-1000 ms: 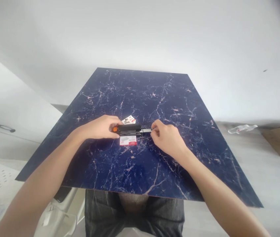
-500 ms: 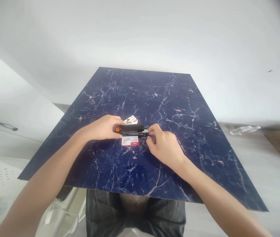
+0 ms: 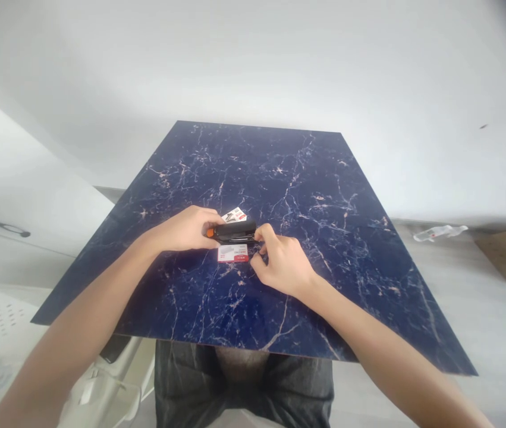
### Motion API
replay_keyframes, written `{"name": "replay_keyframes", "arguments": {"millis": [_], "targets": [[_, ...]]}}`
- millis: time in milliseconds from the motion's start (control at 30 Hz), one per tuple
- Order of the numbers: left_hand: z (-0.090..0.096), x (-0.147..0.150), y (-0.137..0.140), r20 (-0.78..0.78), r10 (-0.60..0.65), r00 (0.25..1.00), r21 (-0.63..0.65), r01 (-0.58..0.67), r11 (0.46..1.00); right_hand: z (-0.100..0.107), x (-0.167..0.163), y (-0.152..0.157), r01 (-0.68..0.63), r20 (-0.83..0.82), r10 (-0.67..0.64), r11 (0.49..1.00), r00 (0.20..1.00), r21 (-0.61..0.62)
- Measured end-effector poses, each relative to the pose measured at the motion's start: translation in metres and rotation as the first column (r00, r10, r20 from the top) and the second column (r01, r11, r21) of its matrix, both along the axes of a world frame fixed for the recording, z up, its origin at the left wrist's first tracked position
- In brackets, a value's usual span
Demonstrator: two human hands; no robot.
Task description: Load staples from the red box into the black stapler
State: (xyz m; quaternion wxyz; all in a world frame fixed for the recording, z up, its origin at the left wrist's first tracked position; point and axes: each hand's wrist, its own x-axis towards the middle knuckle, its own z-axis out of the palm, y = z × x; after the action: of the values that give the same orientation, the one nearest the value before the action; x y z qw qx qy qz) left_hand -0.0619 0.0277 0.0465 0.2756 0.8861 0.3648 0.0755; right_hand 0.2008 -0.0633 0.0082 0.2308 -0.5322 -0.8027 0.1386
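Print on the staple box [image 3: 233, 253] is illegible.

A black stapler with an orange end [image 3: 231, 232] lies mid-way across the dark blue marbled tabletop [image 3: 324, 238]. A small white and red staple box [image 3: 233, 254] lies just before it, and a small printed card [image 3: 233, 215] just behind it.

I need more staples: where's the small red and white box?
The staple box lies mid-table, directly in front of the black stapler, between the left hand and right hand.
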Motion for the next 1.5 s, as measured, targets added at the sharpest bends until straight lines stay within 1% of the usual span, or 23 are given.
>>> {"name": "replay_keyframes", "arguments": {"millis": [67, 100, 167, 200, 233, 267, 333, 367, 400, 433, 533, 600, 667, 733, 800, 867, 933, 1000, 1067, 1267, 1400, 1500], "targets": [[-0.002, 0.007, -0.005, -0.003, 0.008, 1.0, 0.052, -0.008, 0.999, -0.001, 0.002, 0.004, 0.041, -0.021, -0.041, 0.999, 0.999, -0.008], [-0.005, 0.012, -0.009, 0.002, 0.036, 0.999, 0.093, -0.036, 0.995, -0.002, 0.003, 0.007, 0.067, -0.041, -0.067, 0.998, 0.997, -0.017], [-0.013, 0.027, -0.019, 0.048, 0.139, 0.989, 0.175, -0.145, 0.974, -0.005, 0.008, 0.014, 0.116, -0.094, -0.12, 0.992, 0.988, -0.046], [-0.018, 0.034, -0.025, 0.092, 0.188, 0.978, 0.186, -0.202, 0.962, -0.006, 0.01, 0.018, 0.138, -0.125, -0.145, 0.988, 0.981, -0.063], [-0.024, 0.041, -0.03, 0.149, 0.21, 0.966, 0.157, -0.233, 0.96, -0.006, 0.013, 0.021, 0.155, -0.155, -0.167, 0.984, 0.974, -0.084], [-0.029, 0.047, -0.035, 0.212, 0.203, 0.956, 0.084, -0.225, 0.971, -0.007, 0.016, 0.024, 0.17, -0.182, -0.187, 0.98, 0.965, -0.106], [-0.037, 0.053, -0.041, 0.324, 0.155, 0.933, -0.102, -0.129, 0.986, -0.005, 0.02, 0.028, 0.187, -0.224, -0.218, 0.971, 0.95, -0.151], [-0.038, 0.053, -0.043, 0.353, 0.128, 0.927, -0.167, -0.073, 0.983, -0.004, 0.021, 0.028, 0.186, -0.244, -0.225, 0.967, 0.943, -0.173], [-0.037, 0.052, -0.043, 0.356, 0.103, 0.929, -0.193, -0.035, 0.981, -0.003, 0.022, 0.028, 0.179, -0.263, -0.226, 0.965, 0.938, -0.19], [-0.035, 0.048, -0.042, 0.331, 0.069, 0.941, -0.181, -0.009, 0.983, -0.001, 0.022, 0.027, 0.171, -0.282, -0.223, 0.965, 0.933, -0.199], [-0.022, 0.033, -0.036, 0.159, -0.087, 0.983, -0.098, 0.104, 0.99, 0.002, 0.02, 0.023, 0.134, -0.324, -0.187, 0.974, 0.927, -0.18], [-0.015, 0.025, -0.032, 0.048, -0.155, 0.987, -0.108, 0.159, 0.981, 0.002, 0.018, 0.021, 0.112, -0.345, -0.165, 0.979, 0.924, -0.169], [-0.012, 0.021, -0.03, -0.023, -0.148, 0.989, -0.106, 0.145, 0.984, 0.002, 0.016, 0.02, 0.106, -0.358, -0.168, 0.977, 0.918, -0.186], [-0.014, 0.021, -0.03, -0.052, -0.088, 0.995, -0.035, 0.086, 0.996, 0.001, 0.015, 0.02, 0.117, -0.362, -0.192, 0.969, 0.912, -0.218], [-0.017, 0.024, -0.031, -0.053, -0.015, 0.998, 0.06, 0.018, 0.998, 0.001, 0.016, 0.021, 0.124, -0.367, -0.212, 0.96, 0.906, -0.25], [-0.021, 0.027, -0.032, -0.025, 0.022, 0.999, 0.099, -0.02, 0.995, 0.001, 0.016, 0.022, 0.117, -0.379, -0.221, 0.953, 0.898, -0.279], [-0.024, 0.03, -0.033, 0.026, -0.007, 1.0, 0.068, 0.005, 0.998, 0.002, 0.017, 0.021, 0.107, -0.389, -0.227, 0.946, 0.893, -0.306], [-0.026, 0.031, -0.033, 0.075, -0.067, 0.995, 0.028, 0.065, 0.997, 0.003, 0.017, 0.02, 0.099, -0.389, -0.229, 0.94, 0.892, -0.326], [-0.029, 0.032, -0.034, 0.099, -0.086, 0.991, 0.011, 0.085, 0.996, 0.005, 0.017, 0.018, 0.093, -0.38, -0.224, 0.938, 0.898, -0.333], [-0.035, 0.039, -0.035, 0.129, 0.019, 0.991, -0.091, -0.007, 0.996, 0.006, 0.017, 0.016, 0.073, -0.375, -0.209, 0.936, 0.903, -0.346], [-0.038, 0.04, -0.037, 0.142, 0.021, 0.99, -0.073, -0.01, 0.997, 0.006, 0.018, 0.016, 0.071, -0.364, -0.207, 0.933, 0.908, -0.353], [-0.037, 0.04, -0.039, 0.137, 0.0, 0.991, -0.037, 0.005, 0.999, 0.006, 0.019, 0.016, 0.069, -0.358, -0.202, 0.933, 0.912, -0.353]]}}
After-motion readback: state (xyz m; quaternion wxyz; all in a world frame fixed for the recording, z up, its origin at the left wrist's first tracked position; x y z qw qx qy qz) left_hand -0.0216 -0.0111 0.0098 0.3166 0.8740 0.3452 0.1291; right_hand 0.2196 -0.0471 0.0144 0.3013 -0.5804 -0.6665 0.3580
